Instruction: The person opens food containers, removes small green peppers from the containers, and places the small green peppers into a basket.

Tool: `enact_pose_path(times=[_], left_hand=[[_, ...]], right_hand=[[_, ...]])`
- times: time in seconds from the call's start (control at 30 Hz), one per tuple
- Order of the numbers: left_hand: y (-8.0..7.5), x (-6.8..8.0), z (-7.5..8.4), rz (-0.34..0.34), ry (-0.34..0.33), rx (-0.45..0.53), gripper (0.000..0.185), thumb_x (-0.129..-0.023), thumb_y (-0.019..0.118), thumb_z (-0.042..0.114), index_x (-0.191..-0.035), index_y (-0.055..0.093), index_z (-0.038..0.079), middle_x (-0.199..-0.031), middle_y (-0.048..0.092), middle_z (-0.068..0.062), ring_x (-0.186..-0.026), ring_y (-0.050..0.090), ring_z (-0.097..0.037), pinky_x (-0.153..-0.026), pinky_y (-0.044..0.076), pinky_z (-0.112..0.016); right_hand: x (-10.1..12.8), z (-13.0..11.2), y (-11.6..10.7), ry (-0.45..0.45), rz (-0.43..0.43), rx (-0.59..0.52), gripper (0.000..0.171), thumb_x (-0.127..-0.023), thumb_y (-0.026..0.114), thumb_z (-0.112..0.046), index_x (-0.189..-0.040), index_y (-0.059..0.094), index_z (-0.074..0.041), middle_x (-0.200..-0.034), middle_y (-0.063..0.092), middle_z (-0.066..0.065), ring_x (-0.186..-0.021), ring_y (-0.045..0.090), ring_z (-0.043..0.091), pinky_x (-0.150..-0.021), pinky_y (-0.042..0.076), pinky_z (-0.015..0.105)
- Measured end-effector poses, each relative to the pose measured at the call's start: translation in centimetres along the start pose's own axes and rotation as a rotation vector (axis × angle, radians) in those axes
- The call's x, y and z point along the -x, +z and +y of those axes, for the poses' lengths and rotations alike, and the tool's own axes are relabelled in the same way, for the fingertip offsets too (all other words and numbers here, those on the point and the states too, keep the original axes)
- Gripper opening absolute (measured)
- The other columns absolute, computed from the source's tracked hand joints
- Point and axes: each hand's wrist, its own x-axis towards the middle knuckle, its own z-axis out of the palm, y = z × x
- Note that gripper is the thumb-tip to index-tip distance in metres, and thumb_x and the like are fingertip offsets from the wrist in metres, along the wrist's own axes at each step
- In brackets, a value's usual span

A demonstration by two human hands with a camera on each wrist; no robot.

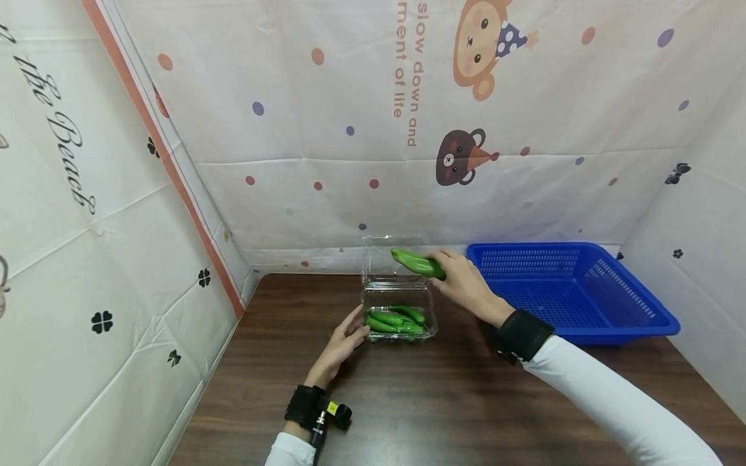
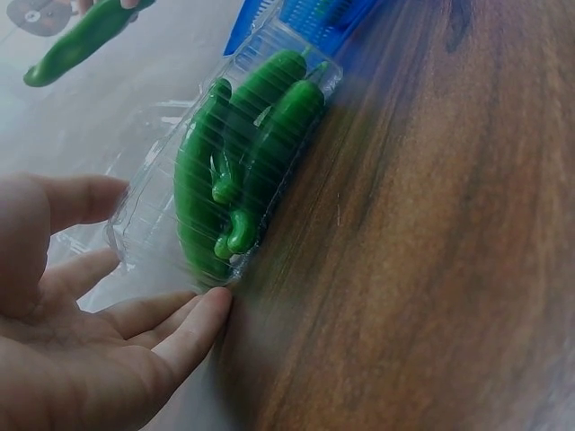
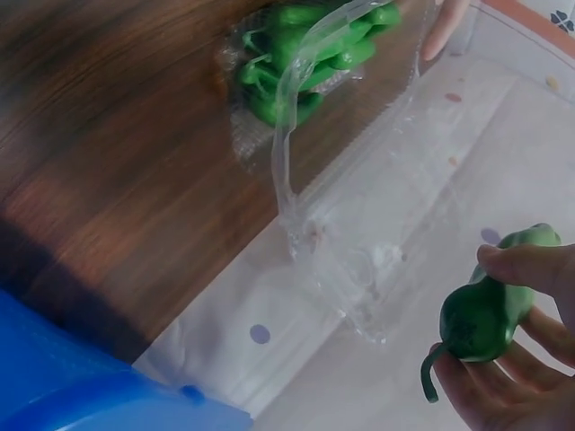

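The right hand has its grip around one green pepper, with thumb and fingers curled on the stem end, and holds it in the air above the open lid of a clear plastic box. The box stands on the dark wooden worktop, near the back edge, and its lid stands upright behind it, close to the cloth wall. Inside the box lie several more green peppers, side by side.

The left hand is released: its fingers are straight and their tips touch the left side of the box, low at the corner.

A blue plastic basket stands to the right of the box, apart from it, and the right forearm passes in front of the basket's left corner. The cloth walls close the worktop at the left, at the back and at the right. In front of the box, toward the person, the worktop is bare wood.
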Motion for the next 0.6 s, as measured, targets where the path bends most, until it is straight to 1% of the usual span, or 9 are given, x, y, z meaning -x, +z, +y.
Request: enact_pose_path(times=[0.17,0.3,0.6], left_hand=[[-0.03,0.01,-0.01,-0.002,0.0,-0.011,0.066,-0.106,0.057,0.023,-0.164,0.026,0.019,-0.163,0.028,-0.031,-0.146,0.041,-0.045,-0.12,0.04,-0.053],[-0.02,0.03,0.0,-0.006,0.005,-0.011,0.066,-0.106,0.057,0.023,-0.164,0.025,0.018,-0.163,0.028,-0.032,-0.146,0.041,-0.045,-0.12,0.041,-0.054],[-0.08,0.11,0.02,-0.003,-0.002,-0.017,0.066,-0.106,0.057,0.023,-0.164,0.026,0.02,-0.163,0.029,-0.031,-0.147,0.04,-0.044,-0.121,0.04,-0.054]], right_hand=[[0.15,0.27,-0.04,0.002,-0.002,0.006,0.052,-0.084,0.083,-0.005,-0.133,0.063,-0.005,-0.126,0.066,0.02,-0.105,0.069,0.036,-0.085,0.06,0.052],[0.09,0.4,0.02,0.0,0.007,0.002,0.052,-0.084,0.083,-0.006,-0.133,0.064,-0.003,-0.126,0.066,0.021,-0.105,0.069,0.037,-0.084,0.061,0.052],[-0.21,0.65,-0.56,0.001,0.031,0.02,0.053,-0.084,0.083,-0.008,-0.133,0.064,-0.002,-0.122,0.067,0.022,-0.102,0.069,0.038,-0.081,0.06,0.052]])
